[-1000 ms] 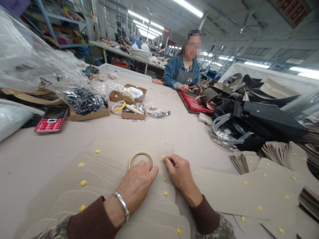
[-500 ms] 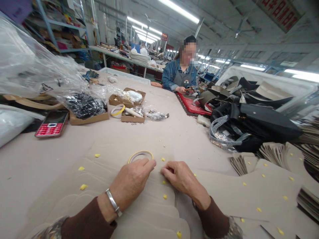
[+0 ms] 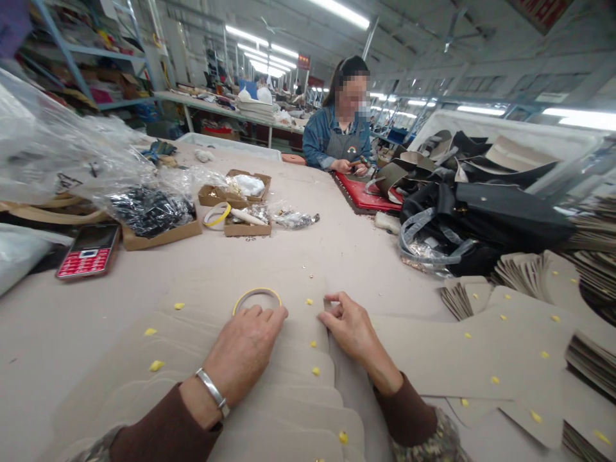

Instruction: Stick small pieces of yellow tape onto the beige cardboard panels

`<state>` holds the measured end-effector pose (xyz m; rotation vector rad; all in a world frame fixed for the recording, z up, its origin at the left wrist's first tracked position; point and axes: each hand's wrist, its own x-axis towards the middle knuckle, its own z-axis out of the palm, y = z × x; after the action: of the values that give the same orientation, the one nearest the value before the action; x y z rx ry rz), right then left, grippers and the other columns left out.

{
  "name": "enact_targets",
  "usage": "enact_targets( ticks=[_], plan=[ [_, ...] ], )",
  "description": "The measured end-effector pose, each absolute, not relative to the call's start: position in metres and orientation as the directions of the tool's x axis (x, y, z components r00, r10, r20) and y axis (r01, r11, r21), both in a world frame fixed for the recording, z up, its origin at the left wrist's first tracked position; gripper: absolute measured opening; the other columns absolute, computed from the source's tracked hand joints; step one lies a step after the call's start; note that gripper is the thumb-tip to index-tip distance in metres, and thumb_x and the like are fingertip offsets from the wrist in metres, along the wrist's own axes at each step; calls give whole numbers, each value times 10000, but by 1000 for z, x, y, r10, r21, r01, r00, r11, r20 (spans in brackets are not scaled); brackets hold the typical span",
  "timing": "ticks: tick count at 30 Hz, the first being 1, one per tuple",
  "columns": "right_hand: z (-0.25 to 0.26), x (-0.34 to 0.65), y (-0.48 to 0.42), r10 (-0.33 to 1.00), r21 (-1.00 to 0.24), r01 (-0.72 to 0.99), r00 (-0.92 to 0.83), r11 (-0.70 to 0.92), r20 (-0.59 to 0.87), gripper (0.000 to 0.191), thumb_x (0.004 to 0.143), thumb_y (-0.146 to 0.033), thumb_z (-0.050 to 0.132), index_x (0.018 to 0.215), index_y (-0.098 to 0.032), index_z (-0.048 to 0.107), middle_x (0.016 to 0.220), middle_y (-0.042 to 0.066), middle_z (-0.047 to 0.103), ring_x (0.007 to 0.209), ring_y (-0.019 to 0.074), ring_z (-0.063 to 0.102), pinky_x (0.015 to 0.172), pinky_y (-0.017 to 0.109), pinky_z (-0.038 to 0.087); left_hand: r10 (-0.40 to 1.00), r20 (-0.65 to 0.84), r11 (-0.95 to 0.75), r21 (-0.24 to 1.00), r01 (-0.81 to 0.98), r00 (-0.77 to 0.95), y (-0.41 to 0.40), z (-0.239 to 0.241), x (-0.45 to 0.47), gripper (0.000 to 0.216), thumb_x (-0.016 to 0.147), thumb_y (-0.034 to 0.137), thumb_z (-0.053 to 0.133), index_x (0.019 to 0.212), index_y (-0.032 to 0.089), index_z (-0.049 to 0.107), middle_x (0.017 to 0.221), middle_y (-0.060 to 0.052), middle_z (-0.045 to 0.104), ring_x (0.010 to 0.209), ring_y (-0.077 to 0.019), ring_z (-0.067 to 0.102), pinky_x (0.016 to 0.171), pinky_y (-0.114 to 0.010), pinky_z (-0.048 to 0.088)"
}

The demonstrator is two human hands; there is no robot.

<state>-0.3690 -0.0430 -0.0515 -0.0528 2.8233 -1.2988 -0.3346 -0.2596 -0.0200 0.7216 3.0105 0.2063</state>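
Observation:
My left hand [image 3: 250, 346], with a metal bangle at the wrist, has its fingers closed round a yellow-edged tape roll [image 3: 258, 292]. The roll stands above overlapping beige panels [image 3: 269, 410], partly hidden by the fingers. My right hand [image 3: 350, 326] is at the right edge of these panels. Its thumb and forefinger are apart, with nothing visible between them. Small yellow tape pieces [image 3: 316, 371] dot the panels, several close to their right edge.
More marked beige panels [image 3: 462, 359] lie at right, beside fanned stacks [image 3: 524, 276]. Black bags [image 3: 500, 218] rest behind them. Small cardboard boxes [image 3: 248, 229], another tape roll [image 3: 217, 215] and a red-keyed phone [image 3: 89, 252] sit at left. A co-worker [image 3: 337, 138] works across the table.
My right thumb and forefinger have parted from a pinch, and the hand has shifted slightly away to the panel edge. My left hand still holds the tape roll. The whole view has shifted a little.

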Motion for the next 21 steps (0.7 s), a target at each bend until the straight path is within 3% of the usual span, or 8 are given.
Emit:
enact_targets(
  ticks=[3, 6, 10, 14, 18, 21],
  plan=[
    [-51, -370, -47, -50, -778, -20, -999, 628, -14, 310, 750, -223, 619, 1051, -149, 618, 619, -40, 632, 582, 141, 575, 582, 245, 403, 461, -31, 876, 178, 449, -887, -260, -21, -337, 232, 936, 90, 357, 1026, 171, 555, 871, -74, 632, 845, -277, 587, 782, -448, 463],
    [-52, -373, -48, -61, -804, -31, -998, 594, -7, 331, 751, -199, 620, 1076, -133, 622, 668, -26, 647, 627, 141, 595, 604, 241, 431, 441, -41, 853, 328, 405, -897, -265, -21, -339, 196, 962, 149, 340, 1038, 176, 519, 915, -80, 633, 877, -254, 599, 773, -396, 466],
    [-50, -370, -44, -91, -826, -53, -996, 561, 2, 372, 742, -155, 621, 1114, -148, 636, 691, -30, 647, 651, 131, 598, 615, 225, 442, 479, 68, 765, 458, 454, -875, -270, -20, -336, 184, 993, 224, 288, 1037, 216, 466, 933, -43, 633, 857, -213, 614, 742, -349, 448],
    [-42, -354, -37, -211, -829, -82, -976, 553, -44, 421, 719, -109, 620, 1130, -197, 639, 642, -66, 595, 596, 105, 556, 566, 197, 394, 467, 182, 734, 466, 494, -865, -274, -24, -335, 209, 1022, 287, 254, 1017, 242, 458, 860, 0, 633, 769, -182, 629, 685, -314, 445],
    [-35, -340, -26, -396, -815, -67, -895, 575, -206, 500, 722, -107, 629, 1208, -222, 601, 578, -81, 571, 538, 103, 534, 505, 184, 361, 465, 317, 732, 387, 560, -827, -279, -34, -338, 196, 1018, 288, 298, 1091, 250, 476, 984, -9, 682, 860, -176, 668, 717, -294, 486],
    [-31, -339, -21, -266, -746, -111, -960, 656, -92, 411, 793, -140, 595, 1201, -186, 609, 641, -32, 655, 600, 129, 588, 582, 214, 410, 487, 371, 714, 352, 606, -790, -279, -37, -338, 203, 1009, 269, 337, 1143, 265, 490, 1016, 8, 705, 858, -168, 690, 689, -271, 503]
  ],
)
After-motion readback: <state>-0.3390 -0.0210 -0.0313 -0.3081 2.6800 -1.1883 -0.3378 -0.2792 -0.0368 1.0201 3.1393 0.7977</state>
